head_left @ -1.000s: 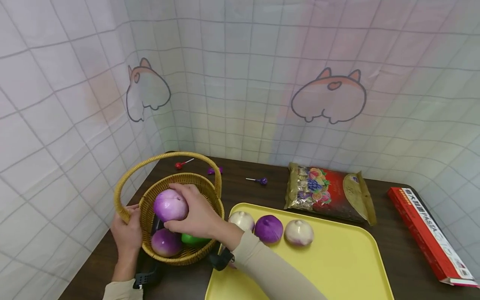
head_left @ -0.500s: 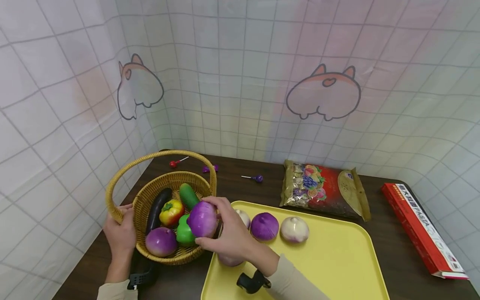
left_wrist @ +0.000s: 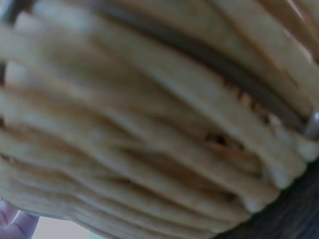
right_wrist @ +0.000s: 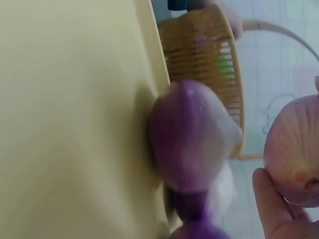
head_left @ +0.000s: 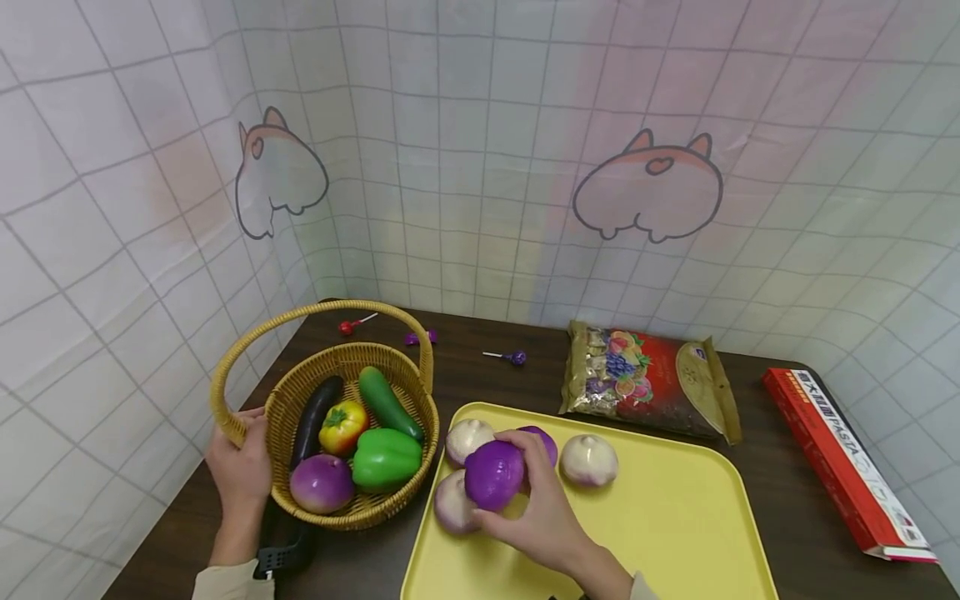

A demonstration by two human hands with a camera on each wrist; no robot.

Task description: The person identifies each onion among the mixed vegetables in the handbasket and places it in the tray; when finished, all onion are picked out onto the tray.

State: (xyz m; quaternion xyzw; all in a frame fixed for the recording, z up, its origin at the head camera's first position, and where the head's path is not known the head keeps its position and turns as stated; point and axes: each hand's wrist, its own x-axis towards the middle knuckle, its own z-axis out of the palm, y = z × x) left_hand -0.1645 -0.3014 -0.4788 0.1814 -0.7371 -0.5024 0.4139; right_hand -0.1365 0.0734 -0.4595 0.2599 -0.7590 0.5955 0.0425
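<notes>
My right hand [head_left: 551,525] grips a purple onion [head_left: 493,475] over the left part of the yellow tray [head_left: 675,533]. In the right wrist view this held onion [right_wrist: 296,149] appears at the right edge, above a purple-white onion [right_wrist: 192,134] lying on the tray. Around it are more onions: a white one [head_left: 468,439], another white one [head_left: 589,460], and a purple one [head_left: 542,440] partly hidden by my fingers. My left hand [head_left: 242,467] holds the wicker basket [head_left: 431,417] at the left foot of its handle. Basket weave [left_wrist: 149,124] fills the left wrist view, blurred.
Inside the basket lie an eggplant [head_left: 313,421], a cucumber [head_left: 388,404], a green bell pepper [head_left: 387,458], a yellow-red pepper [head_left: 343,427] and a purple round vegetable [head_left: 322,483]. Behind are lollipops [head_left: 517,357] and a candy bag [head_left: 645,379]. A pasta box [head_left: 847,462] lies far right.
My right hand has carried the onion rightward from above the basket to above the tray, uncovering the basket's vegetables. The left hand still holds the handle.
</notes>
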